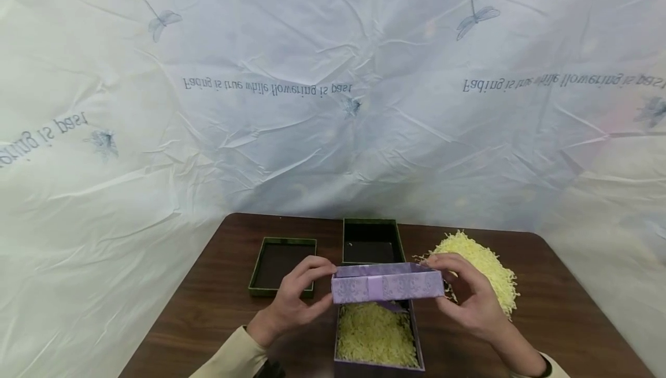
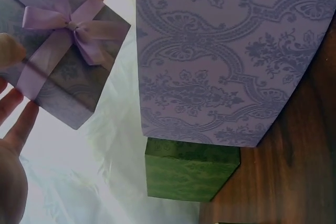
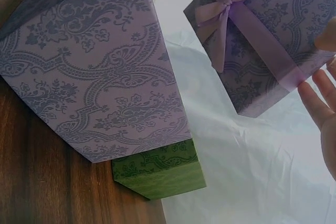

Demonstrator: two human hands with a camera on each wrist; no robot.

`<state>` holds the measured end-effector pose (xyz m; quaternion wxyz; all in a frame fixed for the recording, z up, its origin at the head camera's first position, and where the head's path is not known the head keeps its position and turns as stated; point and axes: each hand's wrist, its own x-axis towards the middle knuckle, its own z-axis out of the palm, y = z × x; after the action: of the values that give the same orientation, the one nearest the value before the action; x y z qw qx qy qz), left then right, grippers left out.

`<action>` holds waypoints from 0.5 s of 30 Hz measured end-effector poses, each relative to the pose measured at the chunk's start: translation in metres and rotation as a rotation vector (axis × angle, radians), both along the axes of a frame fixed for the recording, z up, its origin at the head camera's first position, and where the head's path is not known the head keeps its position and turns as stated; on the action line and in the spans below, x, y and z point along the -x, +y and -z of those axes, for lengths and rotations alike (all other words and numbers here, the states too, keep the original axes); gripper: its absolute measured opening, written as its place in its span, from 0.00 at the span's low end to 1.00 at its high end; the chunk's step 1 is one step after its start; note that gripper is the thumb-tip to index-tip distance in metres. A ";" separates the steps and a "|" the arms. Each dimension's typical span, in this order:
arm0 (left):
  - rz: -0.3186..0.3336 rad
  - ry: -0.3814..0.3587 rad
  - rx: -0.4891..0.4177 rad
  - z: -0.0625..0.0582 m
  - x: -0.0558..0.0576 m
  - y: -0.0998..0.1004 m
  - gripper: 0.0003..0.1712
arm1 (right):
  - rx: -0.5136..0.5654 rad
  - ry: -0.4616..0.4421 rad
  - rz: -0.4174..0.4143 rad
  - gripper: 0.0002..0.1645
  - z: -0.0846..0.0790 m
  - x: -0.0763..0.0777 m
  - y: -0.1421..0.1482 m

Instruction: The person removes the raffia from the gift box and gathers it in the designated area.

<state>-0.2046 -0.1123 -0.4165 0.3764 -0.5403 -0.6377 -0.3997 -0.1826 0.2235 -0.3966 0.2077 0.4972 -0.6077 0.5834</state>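
A purple patterned box lid [image 1: 387, 286] is held between both hands, tilted above the purple gift box [image 2: 220, 61]. My left hand [image 1: 299, 297] grips its left end, thumb below and fingers above. At the other end my right hand [image 1: 470, 297] grips it the same way. A lilac ribbon with a bow [image 2: 71, 27] crosses the lid's top, seen in both wrist views. Yellow shredded paper [image 1: 377, 334] fills the box below, and the lid overlaps the box's far edge in the head view.
Behind the purple box stands an open green box [image 1: 370, 242] with a dark inside. A shallow green-rimmed lid [image 1: 283, 265] lies at the left. To the right is a heap of yellow shredded paper [image 1: 484, 268] on the wooden table [image 1: 208, 308]. A printed white sheet [image 1: 333, 135] hangs behind.
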 end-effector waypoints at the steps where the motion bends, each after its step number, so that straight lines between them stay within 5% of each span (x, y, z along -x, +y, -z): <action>1: -0.001 0.015 -0.006 -0.001 0.001 0.001 0.19 | 0.007 0.010 -0.005 0.37 0.000 0.000 0.000; 15: -0.022 0.197 0.025 -0.013 0.007 0.002 0.16 | 0.093 0.198 -0.065 0.22 -0.012 0.001 -0.013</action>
<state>-0.2114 -0.1100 -0.4032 0.4348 -0.5748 -0.6084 -0.3324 -0.1832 0.2100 -0.3844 0.2706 0.5617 -0.5401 0.5653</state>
